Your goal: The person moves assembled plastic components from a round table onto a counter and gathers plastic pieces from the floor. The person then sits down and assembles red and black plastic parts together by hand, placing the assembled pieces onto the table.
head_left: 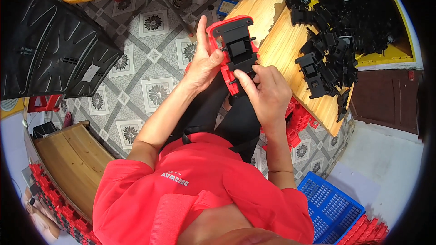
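Note:
In front of me, over my lap, is a red plastic frame with a black plastic insert seated in it. My left hand holds the frame's left side, one finger stretched upward, the thumb against the red edge and other fingers partly hidden. My right hand grips the lower right end, its thumb pressed on the black insert and its fingers curled at the edge. Beside it, on a wooden table, lies a pile of similar black plastic parts.
A yellow crate full of black parts stands at the far right. Red parts show below the table edge. A blue basket sits at lower right. On the left are black panels, a wooden bench and stacked red-and-black parts.

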A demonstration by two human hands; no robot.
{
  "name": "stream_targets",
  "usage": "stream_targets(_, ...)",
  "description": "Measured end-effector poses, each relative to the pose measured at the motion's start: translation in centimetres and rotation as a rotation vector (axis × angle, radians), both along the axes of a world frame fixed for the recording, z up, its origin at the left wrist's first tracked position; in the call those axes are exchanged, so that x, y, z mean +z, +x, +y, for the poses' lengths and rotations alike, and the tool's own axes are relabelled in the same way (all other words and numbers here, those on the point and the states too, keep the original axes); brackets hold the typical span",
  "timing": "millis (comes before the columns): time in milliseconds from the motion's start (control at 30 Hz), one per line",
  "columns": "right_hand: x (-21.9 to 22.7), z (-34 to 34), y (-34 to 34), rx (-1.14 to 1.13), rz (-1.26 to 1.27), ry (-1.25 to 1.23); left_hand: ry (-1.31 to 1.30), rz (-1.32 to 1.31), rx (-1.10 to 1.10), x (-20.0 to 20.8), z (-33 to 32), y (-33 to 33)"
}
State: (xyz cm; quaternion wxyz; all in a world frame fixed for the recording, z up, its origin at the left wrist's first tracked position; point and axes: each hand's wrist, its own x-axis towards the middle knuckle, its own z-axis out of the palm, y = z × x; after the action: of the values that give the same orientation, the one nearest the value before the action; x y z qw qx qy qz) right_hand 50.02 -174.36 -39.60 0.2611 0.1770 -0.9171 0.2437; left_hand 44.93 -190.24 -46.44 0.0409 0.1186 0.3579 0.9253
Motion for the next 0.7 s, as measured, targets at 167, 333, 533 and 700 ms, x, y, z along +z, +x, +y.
stream_targets(167, 1.1, 0.8, -2.6, 0.004, 0.003, -0.176, -0.025, -0.073, -0.036, 1.8, 0.1, 0.5)
stream_targets(333, -0.5, 0.5, -6.7, 0.150, -0.272, -0.756, 0.040, -0.030, -0.122, 2.0, 1.2, 0.6)
stream_targets(533, 0.7, 1.3, -8.9, 0.339, -0.473, -0.605, -0.292, -0.035, 0.210, 2.2, 3.1, -1.5)
stream_targets(700, -0.9, 3.9, -7.8, 0.556, -0.621, -1.076, -0.032, -0.134, 0.295, 5.2, 0.9, -4.9)
